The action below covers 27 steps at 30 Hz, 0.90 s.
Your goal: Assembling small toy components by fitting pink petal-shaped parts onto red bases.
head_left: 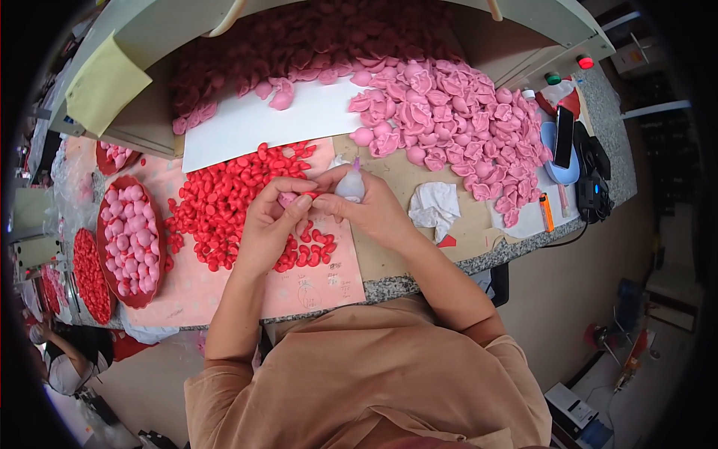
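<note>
Our left grip (268, 218) pinches a smooth pink piece (286, 199), our right grip (378, 211) holds a cloudy bottle (349, 185); a red bit (309, 194) shows between both, all at the right edge of the glossy red heap (213, 206). Left of heap: oval bowl (137, 301) of pink balls (133, 238). Right: ruffled pink shells (441, 116), crumpled cloth (435, 206).

Loose pieces (217, 213) lie on a paper sheet (340, 283), between a bowl (136, 301) at left and a cloth (434, 207).
</note>
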Tool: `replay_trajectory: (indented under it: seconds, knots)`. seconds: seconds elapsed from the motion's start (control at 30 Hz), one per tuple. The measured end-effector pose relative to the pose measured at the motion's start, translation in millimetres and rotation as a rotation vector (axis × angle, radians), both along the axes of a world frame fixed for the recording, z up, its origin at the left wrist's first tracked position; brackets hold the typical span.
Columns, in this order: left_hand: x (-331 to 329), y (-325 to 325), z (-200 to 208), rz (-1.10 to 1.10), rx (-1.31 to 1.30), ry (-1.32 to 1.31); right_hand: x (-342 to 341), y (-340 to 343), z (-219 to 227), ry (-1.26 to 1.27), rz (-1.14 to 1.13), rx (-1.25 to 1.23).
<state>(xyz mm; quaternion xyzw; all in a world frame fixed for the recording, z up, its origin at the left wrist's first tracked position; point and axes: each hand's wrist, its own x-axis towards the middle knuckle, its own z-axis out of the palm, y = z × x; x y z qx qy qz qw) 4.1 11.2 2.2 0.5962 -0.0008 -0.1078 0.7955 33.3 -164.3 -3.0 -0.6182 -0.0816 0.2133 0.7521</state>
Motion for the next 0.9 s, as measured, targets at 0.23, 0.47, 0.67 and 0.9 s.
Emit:
replay_trajectory:
  seconds: [0.23, 0.47, 0.67, 0.9]
  knots:
    - [3.7, -1.0, 4.0, 0.063, -0.231, 0.131, 2.0, -4.5, 4.1, -0.125, -0.025, -0.064]
    - [2.8, -4.8, 2.9, 0.073, -0.076, 0.052, 5.1, -14.0, -0.1, 0.179, -0.045, 0.125]
    - [-3.5, -1.7, 7.4, 0.132, 0.247, -0.043, 3.0, -2.8, -2.7, 0.143, -0.018, 0.102]
    - [-6.1, -4.1, 5.8, 0.214, 0.521, -0.227, -8.1, 12.5, 1.7, 0.17, -0.038, 0.145]
